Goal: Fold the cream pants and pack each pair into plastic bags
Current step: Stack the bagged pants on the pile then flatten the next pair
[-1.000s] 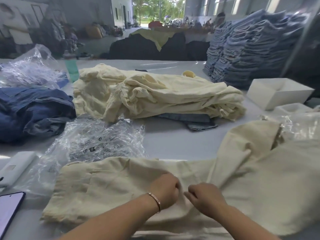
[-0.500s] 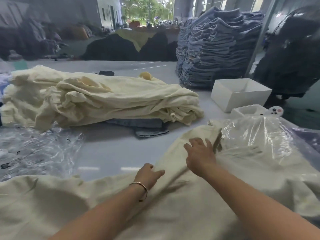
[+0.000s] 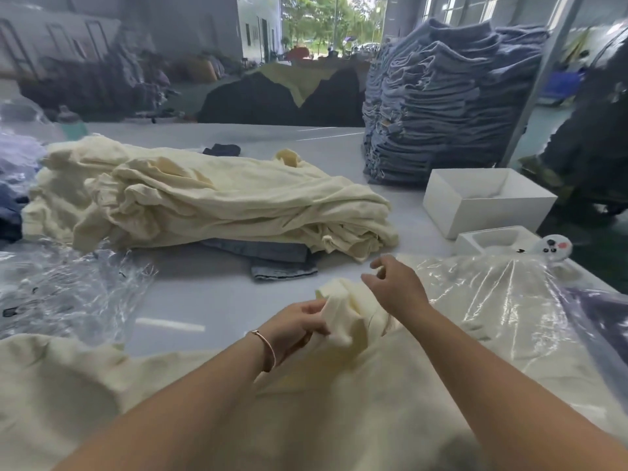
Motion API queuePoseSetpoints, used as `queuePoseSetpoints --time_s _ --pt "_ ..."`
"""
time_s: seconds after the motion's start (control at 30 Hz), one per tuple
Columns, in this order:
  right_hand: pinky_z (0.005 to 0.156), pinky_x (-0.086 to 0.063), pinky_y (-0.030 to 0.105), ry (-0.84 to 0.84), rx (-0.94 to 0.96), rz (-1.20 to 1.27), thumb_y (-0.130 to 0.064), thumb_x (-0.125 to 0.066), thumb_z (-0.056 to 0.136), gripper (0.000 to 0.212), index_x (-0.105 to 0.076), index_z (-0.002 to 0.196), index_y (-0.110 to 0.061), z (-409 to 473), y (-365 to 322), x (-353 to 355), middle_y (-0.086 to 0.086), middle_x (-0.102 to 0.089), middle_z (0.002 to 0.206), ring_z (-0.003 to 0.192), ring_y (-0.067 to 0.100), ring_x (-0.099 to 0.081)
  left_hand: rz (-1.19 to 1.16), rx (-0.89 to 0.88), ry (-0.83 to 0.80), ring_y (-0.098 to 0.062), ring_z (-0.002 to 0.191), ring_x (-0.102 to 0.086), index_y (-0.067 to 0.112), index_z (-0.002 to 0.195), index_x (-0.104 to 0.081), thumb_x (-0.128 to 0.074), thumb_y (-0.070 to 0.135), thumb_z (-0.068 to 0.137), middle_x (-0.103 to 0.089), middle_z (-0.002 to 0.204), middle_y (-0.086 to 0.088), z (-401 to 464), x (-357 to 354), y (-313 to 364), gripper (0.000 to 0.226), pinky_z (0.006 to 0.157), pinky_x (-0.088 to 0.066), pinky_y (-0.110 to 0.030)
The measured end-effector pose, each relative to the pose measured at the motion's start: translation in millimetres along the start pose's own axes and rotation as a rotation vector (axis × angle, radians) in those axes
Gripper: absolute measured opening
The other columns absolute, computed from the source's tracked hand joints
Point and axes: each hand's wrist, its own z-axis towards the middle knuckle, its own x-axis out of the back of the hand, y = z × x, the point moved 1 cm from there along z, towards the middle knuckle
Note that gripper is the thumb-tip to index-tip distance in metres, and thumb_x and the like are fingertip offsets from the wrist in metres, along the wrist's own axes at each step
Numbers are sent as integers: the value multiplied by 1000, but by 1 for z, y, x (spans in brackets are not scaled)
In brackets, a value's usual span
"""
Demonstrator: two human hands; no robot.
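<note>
The grey table (image 3: 210, 297) carries everything here, and the places below are told from the cream pants (image 3: 323, 396) spread over its near edge. Far beyond the pants, toward the right, rises a tall stack of folded blue jeans (image 3: 441, 103). Straight beyond them lies a loose pile of cream pants (image 3: 210, 195), resting on a folded piece of blue denim (image 3: 272, 258). Just right of the pants, a bagged cream pair in a clear plastic bag (image 3: 503, 307) lies flat, touching their cloth. To the left of the pants, crumpled empty plastic bags (image 3: 68, 290) lie on the table. Beyond the bagged pair stands an open white box (image 3: 482, 202), and nearer, a smaller white tray (image 3: 496, 237). On the pants themselves, a bunched fold of cloth is raised near the middle. The left hand (image 3: 299, 324), with a thin bracelet (image 3: 266, 348) at the wrist, grips that bunched fold, fingers curled round it. The right hand (image 3: 397, 287) is just above the same fold, its fingers loosely bent and apart, holding nothing that shows
</note>
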Motion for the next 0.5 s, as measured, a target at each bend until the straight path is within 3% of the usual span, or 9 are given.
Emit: queuePoseSetpoints --time_s 0.07,0.13,0.17,0.23,0.3,0.37,0.43,0.5 --pt "88 -46 36 -147 -54 72 -64 -63 76 81 -40 138 -17 -3 -15 -14 5 -59 121 113 26 -58 183 -97 -69 -3 46 -47 22 129 -59 -56 8 66 -61 58 13 -18 -16 -7 65 47 -38 -12" --pt "79 -42 35 -238 -2 -248 -77 -64 63 115 -15 151 -22 -11 -27 -31 7 -42 141 121 27 -51 466 -170 -123 0 45 -42 27 137 -51 -52 12 71 -59 57 15 -33 -33 -23 67 49 -36 -11" --pt "74 -41 33 -261 37 -454 -70 -69 63 118 -5 152 -26 -16 -30 -38 9 -37 141 118 27 -52 604 -206 -140 -1 50 -46 31 137 -50 -49 15 73 -61 64 12 -41 -40 -31 67 54 -40 -14" --pt "69 -39 31 -317 104 -727 -48 -71 73 108 0 152 -29 -29 -26 -50 11 -36 134 112 26 -53 881 -288 -139 -9 71 -58 37 137 -48 -47 13 76 -69 88 2 -51 -50 -51 65 72 -47 -22" --pt "72 -41 33 -379 185 -824 -43 -61 84 78 -17 148 -27 -43 -18 -57 10 -43 126 109 27 -55 1065 -386 -129 -21 92 -61 42 136 -45 -46 13 80 -68 109 -1 -59 -55 -63 63 80 -49 -27" --pt "73 -41 35 -407 277 -860 -26 -53 91 50 -34 138 -23 -57 -13 -60 10 -47 119 103 32 -57 1102 -426 -144 -29 86 -60 42 131 -42 -47 15 79 -69 99 -2 -63 -56 -67 59 73 -49 -30" --pt "76 -42 36 -387 336 -810 -9 -47 90 52 -39 139 -24 -68 -10 -57 11 -47 118 102 33 -57 1149 -434 -161 -33 81 -57 39 127 -38 -47 16 77 -68 89 -4 -65 -54 -66 56 68 -49 -35" --pt "88 -42 34 -282 324 -528 -8 -42 91 56 -40 143 -29 -78 -11 -47 6 -52 121 107 29 -56 1204 -461 -149 -34 88 -58 37 132 -37 -48 18 78 -69 93 -4 -66 -51 -65 58 72 -48 -37"
